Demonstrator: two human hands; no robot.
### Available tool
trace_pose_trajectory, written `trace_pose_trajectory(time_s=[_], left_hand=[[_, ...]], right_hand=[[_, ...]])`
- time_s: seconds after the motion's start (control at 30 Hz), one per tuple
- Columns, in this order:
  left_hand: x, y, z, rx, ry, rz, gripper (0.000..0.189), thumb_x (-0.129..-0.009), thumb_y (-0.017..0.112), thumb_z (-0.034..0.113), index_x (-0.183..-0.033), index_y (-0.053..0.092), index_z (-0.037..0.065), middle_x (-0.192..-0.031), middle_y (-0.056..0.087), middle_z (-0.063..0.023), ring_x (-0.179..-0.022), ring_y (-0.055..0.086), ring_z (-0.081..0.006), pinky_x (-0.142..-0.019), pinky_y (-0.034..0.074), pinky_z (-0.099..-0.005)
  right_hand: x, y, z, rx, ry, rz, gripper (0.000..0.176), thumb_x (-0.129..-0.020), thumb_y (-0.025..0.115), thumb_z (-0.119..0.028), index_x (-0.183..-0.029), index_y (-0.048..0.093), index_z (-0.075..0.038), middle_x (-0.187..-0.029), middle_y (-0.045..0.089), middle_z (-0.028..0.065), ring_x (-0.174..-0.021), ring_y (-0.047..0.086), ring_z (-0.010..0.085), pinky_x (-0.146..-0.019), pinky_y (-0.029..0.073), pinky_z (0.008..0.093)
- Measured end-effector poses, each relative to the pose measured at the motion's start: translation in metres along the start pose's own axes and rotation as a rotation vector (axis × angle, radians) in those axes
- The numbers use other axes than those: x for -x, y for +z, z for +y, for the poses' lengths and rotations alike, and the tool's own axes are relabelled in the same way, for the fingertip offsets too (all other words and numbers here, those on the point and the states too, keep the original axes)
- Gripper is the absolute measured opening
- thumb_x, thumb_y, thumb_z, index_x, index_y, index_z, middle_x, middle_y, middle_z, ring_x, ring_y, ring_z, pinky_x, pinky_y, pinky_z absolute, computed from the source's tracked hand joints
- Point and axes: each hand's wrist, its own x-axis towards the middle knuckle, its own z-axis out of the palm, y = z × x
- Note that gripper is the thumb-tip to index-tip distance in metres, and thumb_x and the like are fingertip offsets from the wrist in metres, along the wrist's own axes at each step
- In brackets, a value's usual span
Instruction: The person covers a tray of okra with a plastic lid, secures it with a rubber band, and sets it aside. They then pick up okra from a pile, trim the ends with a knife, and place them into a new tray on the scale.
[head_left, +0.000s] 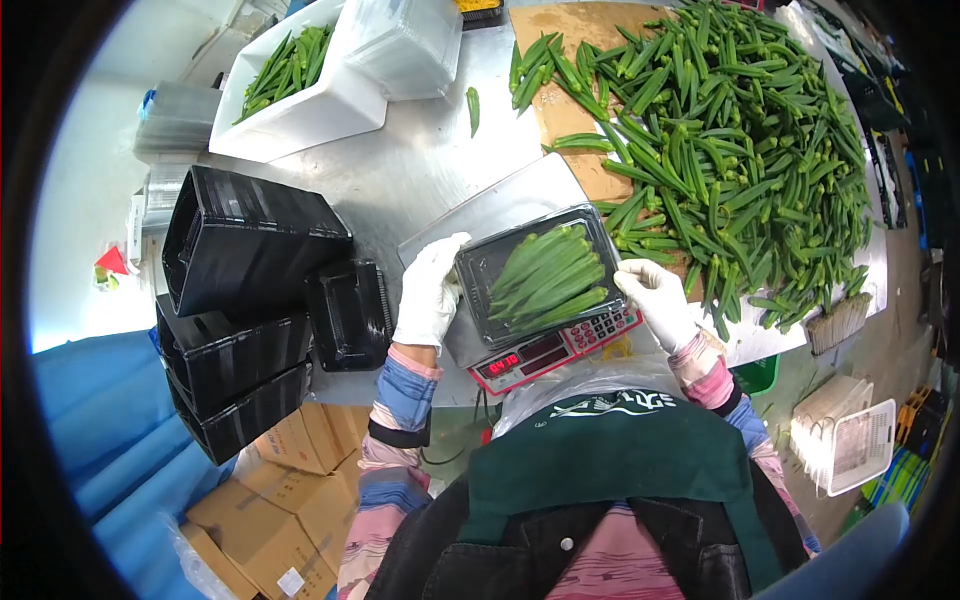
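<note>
A black plastic tray [478,290] with a bundle of okra [548,277] in it sits tilted over the digital scale [555,352], whose red display seems to read 0.410. My left hand [430,290], in a white glove, grips the tray's left edge with its fingers closed. On the opposite side my right hand [655,300], gloved too, pinches the tray's right edge between thumb and fingers. Part of the scale's metal plate [510,195] shows behind the tray.
A large heap of okra [750,170] covers the table's right side, partly over cardboard [560,115]. At the left stand stacks of black trays [250,240]. Further back are a white bin [300,125] with okra and stacked clear lids [405,45]. Cardboard boxes [270,520] lie below.
</note>
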Motion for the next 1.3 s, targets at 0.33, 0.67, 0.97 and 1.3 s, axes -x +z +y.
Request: trace_pose_trajectory(time_s=[0.33,0.67,0.97,1.3], left_hand=[[0.000,-0.005,-0.014,-0.090,0.103,0.069,0.022,-0.098,0.062,0.011,-0.115,0.068,-0.001,-0.110,0.070,-0.0071,-0.099,0.063,-0.0123,-0.084,0.052,-0.0268],[0.007,0.006,-0.006,-0.062,0.108,0.014,0.021,-0.100,0.059,0.011,-0.115,0.067,-0.001,-0.110,0.068,-0.0089,-0.102,0.065,-0.0165,-0.086,0.054,-0.0325],[0.019,0.013,0.007,-0.223,0.049,0.103,0.028,-0.100,0.061,0.021,-0.122,0.064,0.003,-0.110,0.068,-0.0059,-0.094,0.066,-0.0139,-0.078,0.056,-0.0311],[0.115,0.006,-0.032,-0.118,-0.178,0.201,0.032,-0.098,0.065,0.018,-0.125,0.058,0.002,-0.105,0.064,-0.0071,-0.088,0.066,-0.0166,-0.075,0.059,-0.0323]], right_hand=[[0.018,-0.014,0.029,-0.553,0.164,-0.194,0.026,-0.097,0.065,-0.014,-0.120,0.061,-0.001,-0.101,0.065,0.0034,-0.087,0.064,0.0127,-0.079,0.056,0.0296],[0.001,-0.008,0.057,-0.711,-0.049,-0.349,0.025,-0.098,0.064,-0.014,-0.119,0.059,-0.001,-0.096,0.059,0.0000,-0.081,0.055,0.0093,-0.078,0.051,0.0306],[-0.006,-0.009,0.060,-0.679,-0.068,-0.337,0.026,-0.096,0.065,-0.012,-0.119,0.058,-0.001,-0.090,0.054,-0.0008,-0.077,0.050,0.0096,-0.074,0.047,0.0299],[-0.002,-0.007,0.060,-0.680,-0.079,-0.298,0.030,-0.098,0.063,-0.014,-0.123,0.060,0.002,-0.096,0.060,-0.0001,-0.075,0.048,0.0067,-0.075,0.046,0.0278]])
